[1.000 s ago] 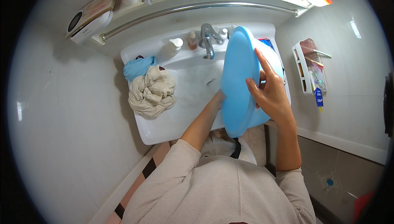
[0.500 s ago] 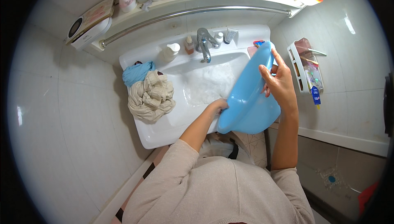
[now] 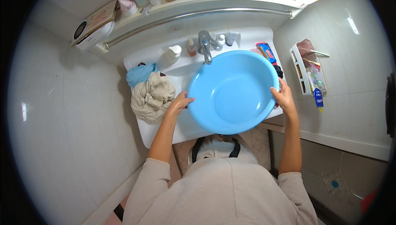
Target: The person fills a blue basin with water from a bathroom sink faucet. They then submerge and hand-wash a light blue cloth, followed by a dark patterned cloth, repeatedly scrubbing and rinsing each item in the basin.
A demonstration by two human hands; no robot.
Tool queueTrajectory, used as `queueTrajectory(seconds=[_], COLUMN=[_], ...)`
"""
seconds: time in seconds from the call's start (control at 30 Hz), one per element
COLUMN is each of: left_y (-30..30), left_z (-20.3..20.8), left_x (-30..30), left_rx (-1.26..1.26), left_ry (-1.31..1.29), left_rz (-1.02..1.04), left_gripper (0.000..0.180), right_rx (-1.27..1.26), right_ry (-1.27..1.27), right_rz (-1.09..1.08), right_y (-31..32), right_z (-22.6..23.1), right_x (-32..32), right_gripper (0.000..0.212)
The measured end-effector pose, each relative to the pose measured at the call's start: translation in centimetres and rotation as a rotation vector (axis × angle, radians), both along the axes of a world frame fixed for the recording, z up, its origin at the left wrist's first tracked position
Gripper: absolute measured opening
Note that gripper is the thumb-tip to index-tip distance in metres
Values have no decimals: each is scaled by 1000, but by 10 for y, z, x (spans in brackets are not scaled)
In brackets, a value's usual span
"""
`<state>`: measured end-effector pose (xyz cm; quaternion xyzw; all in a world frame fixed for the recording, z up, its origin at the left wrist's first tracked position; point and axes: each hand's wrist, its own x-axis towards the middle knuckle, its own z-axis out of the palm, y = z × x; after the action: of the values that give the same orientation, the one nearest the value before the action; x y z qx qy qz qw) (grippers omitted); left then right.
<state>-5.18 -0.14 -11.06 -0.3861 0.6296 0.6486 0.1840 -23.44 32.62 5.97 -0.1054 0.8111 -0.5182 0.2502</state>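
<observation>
A round light-blue plastic basin (image 3: 233, 93) is held level over the white sink (image 3: 159, 132), its inside showing no contents. My left hand (image 3: 180, 102) grips the rim on the left, thumb on top and the other fingers underneath. On the opposite side my right hand (image 3: 284, 97) clasps the rim in the same way. The basin hides most of the sink bowl. Beside my left hand, a heap of beige cloth (image 3: 152, 97) lies on the sink's left side, with a blue cloth (image 3: 141, 74) behind it. The chrome faucet (image 3: 205, 45) stands just behind the basin's far rim.
A white pump bottle (image 3: 174, 52), a small pinkish bottle (image 3: 191, 47) and a grey tube (image 3: 232, 37) stand along the sink's back. At its right lies a blue-and-red packet (image 3: 266, 52). A metal rail (image 3: 198, 16) runs above, under a shelf of bottles. A white rack (image 3: 299, 68) hangs on the right wall.
The basin has gone from tilted on its side to level and moved left, over the sink bowl. My left hand has shifted left to its left rim; my right hand has lowered.
</observation>
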Motion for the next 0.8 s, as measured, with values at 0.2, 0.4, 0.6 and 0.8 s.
queueTrajectory(seconds=[0.2,0.4,0.6,0.8], left_y=[-2,8,18,18], left_z=[2,3,20,12], left_x=[22,27,28,40], left_rx=[-162,-275,-278,-396], left_ry=[144,217,273,308], left_rz=[206,302,356,383], left_gripper=[49,53,46,44], right_rx=[154,348,757,474], right_ry=[310,385,30,712], right_rz=[46,136,302,502], right_y=[16,-3,-26,-85], right_z=[-137,-154,-124,-114], right_x=[-45,-61,-75,-77], right_gripper=[53,48,45,48])
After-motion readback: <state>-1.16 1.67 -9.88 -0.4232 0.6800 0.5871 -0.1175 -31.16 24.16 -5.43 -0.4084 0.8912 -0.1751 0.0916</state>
